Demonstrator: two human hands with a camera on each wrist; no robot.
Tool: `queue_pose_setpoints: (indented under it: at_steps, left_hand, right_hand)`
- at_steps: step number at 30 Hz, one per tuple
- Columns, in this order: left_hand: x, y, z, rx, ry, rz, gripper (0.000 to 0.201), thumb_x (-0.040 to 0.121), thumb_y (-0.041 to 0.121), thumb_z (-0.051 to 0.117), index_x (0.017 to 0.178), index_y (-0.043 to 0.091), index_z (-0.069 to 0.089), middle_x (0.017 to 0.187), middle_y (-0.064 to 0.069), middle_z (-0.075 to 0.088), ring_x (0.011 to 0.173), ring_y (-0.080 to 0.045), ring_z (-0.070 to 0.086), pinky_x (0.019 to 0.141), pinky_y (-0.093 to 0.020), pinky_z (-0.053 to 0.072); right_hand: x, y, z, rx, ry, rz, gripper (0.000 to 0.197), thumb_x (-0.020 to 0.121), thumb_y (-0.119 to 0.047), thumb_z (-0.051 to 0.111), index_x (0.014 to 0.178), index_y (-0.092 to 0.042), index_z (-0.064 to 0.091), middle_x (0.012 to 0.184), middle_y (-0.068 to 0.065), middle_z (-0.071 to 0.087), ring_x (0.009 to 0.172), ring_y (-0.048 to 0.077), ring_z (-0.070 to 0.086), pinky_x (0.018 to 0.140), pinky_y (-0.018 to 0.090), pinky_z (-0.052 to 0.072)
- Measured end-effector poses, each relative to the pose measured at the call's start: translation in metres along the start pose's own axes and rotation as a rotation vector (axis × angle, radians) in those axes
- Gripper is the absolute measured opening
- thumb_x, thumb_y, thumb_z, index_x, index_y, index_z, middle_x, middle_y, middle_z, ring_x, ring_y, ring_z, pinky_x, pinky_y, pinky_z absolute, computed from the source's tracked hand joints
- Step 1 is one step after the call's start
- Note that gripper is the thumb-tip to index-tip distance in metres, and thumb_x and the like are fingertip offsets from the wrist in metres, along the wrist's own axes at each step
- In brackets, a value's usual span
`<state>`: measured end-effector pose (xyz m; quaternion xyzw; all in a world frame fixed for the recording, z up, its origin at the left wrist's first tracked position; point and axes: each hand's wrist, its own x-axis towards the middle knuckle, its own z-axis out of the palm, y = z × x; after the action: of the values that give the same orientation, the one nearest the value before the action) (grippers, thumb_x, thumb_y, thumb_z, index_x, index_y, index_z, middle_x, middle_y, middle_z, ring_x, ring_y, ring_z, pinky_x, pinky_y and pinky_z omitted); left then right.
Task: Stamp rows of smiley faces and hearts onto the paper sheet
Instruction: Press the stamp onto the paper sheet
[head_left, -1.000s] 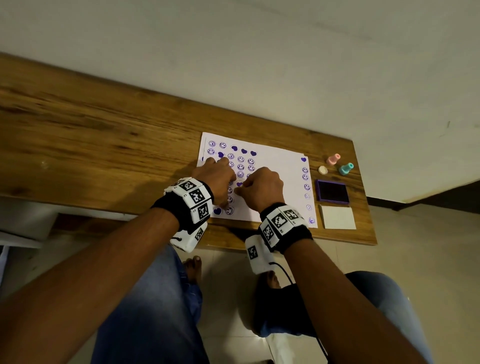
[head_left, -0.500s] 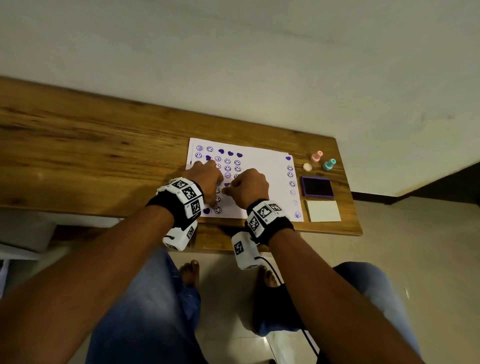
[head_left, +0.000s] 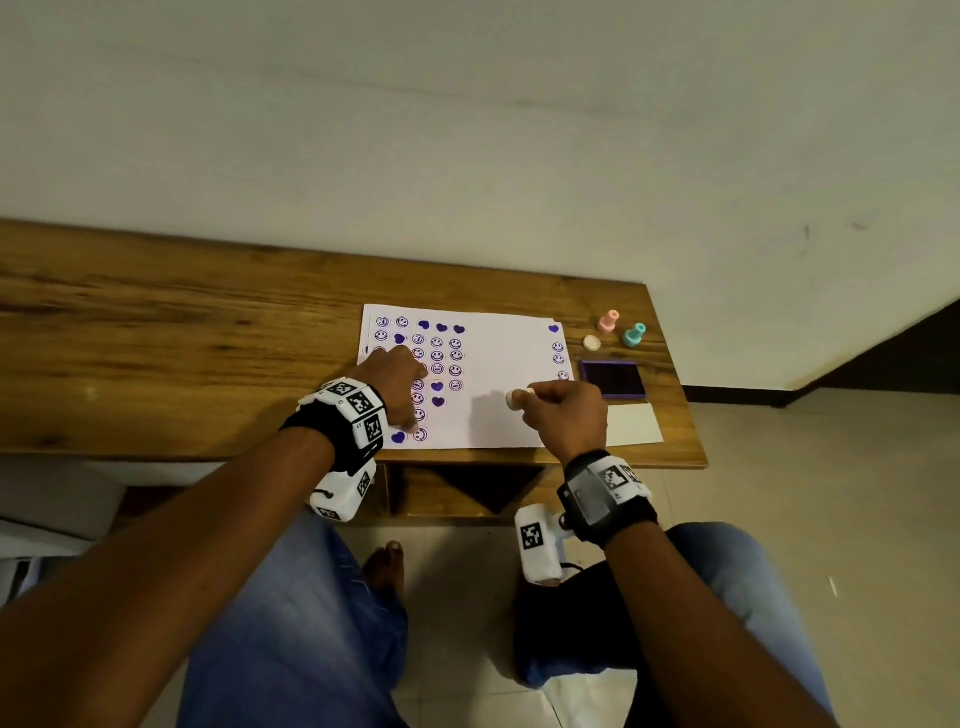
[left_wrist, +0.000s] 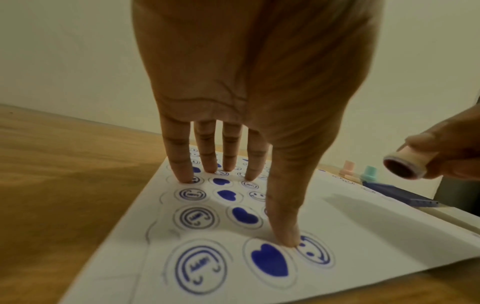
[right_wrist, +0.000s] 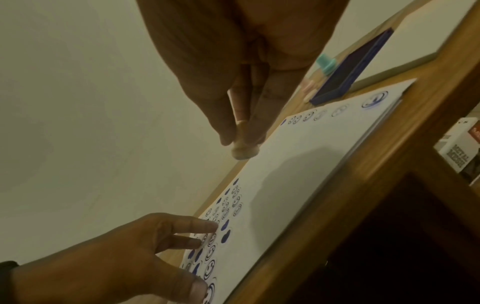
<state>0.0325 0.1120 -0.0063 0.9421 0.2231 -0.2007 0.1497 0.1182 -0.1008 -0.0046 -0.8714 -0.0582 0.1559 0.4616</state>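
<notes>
Head view: paper sheet (head_left: 498, 384) flat on desk (head_left: 182, 338), thin, apt to slide. Left hand (head_left: 397, 384) pins it, fingers spread straight. Right hand (head_left: 563, 413) pinches small stamp (head_left: 517, 399) by its stem above bare paper; light, rigid, likely inky face.

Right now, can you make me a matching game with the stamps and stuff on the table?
Things:
1. pink stamp
2. teal stamp
3. ink pad
4. cream stamp

Places:
A. pinched in the right hand, above the paper
B. by the table's far right corner, nearest the edge
C. standing just left of the teal one
D. lying flat, right of the paper

Pairs: 1-C, 2-B, 3-D, 4-A
</notes>
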Motion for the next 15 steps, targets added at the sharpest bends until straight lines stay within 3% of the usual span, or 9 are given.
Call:
queue_pose_setpoints:
  at_steps: [4,11,15]
  left_hand:
    - [-0.001,-0.005,0.003,-0.006,0.004,0.016,0.093,0.066,0.040,0.085,0.145,0.024,0.039,0.152,-0.001,0.033,0.140,-0.027,0.031,0.111,-0.043,0.035]
    - [-0.005,-0.010,-0.001,-0.114,0.038,0.013,0.088,0.063,0.035,0.088,0.140,0.022,0.047,0.147,-0.002,0.042,0.133,-0.025,0.043,0.107,-0.041,0.041]
    - [-0.005,-0.013,-0.007,-0.188,0.074,0.015,0.080,0.062,0.041,0.087,0.133,0.025,0.053,0.141,0.002,0.050,0.129,-0.021,0.048,0.105,-0.040,0.042]
  right_hand:
    - [-0.004,0.007,0.000,0.009,-0.004,-0.004,0.023,0.081,-0.028,0.083,0.096,-0.012,0.079,0.077,-0.004,0.075,0.066,0.007,0.072,0.067,0.021,0.056]
    - [-0.003,0.008,-0.008,0.056,0.021,-0.020,0.028,0.079,-0.030,0.083,0.099,-0.012,0.078,0.079,-0.004,0.076,0.064,0.007,0.073,0.080,0.036,0.062]
    - [-0.002,0.008,-0.018,0.073,0.045,-0.052,0.030,0.080,-0.030,0.083,0.102,-0.010,0.078,0.080,-0.001,0.077,0.060,0.004,0.071,0.078,0.032,0.062]
